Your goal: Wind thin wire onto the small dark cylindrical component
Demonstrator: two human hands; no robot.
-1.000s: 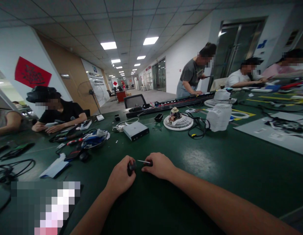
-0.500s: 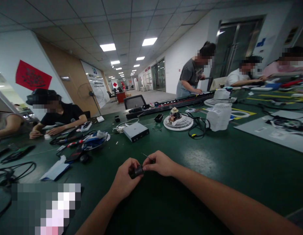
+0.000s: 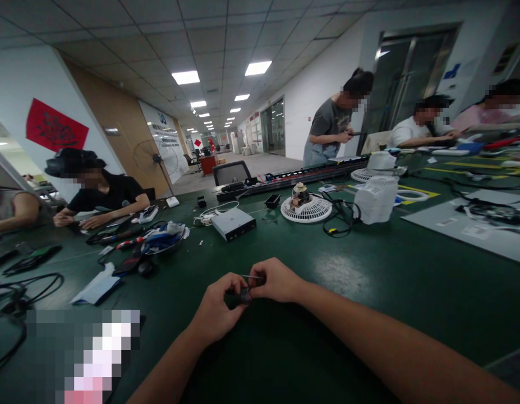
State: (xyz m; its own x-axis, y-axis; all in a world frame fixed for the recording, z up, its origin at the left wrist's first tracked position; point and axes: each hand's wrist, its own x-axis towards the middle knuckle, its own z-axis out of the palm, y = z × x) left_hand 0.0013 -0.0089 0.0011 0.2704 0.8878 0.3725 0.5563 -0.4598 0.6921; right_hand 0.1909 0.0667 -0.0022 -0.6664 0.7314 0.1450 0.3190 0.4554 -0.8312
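Observation:
Close over the green table, my left hand (image 3: 220, 306) is closed around a small dark cylindrical part (image 3: 244, 294), whose exact kind I cannot make out. My right hand (image 3: 276, 282) meets it from the right, its fingertips pinched at the part's right end. A thin metal rod (image 3: 252, 276) sticks out leftward from the right hand's fingers, above the dark part. The fingers hide the rod's other end and much of the cylinder.
A grey disc drive (image 3: 233, 224) lies ahead, with a white fan grille and motor (image 3: 305, 209) and a white housing (image 3: 376, 200) to its right. At left are a blue cloth (image 3: 95, 284), cables and tools. Co-workers sit or stand around the green table (image 3: 285, 348).
The metal rod has swung from slanting up-left to nearly level. The dark part has turned slightly in my fingers. Across the table, the standing person has raised their hands.

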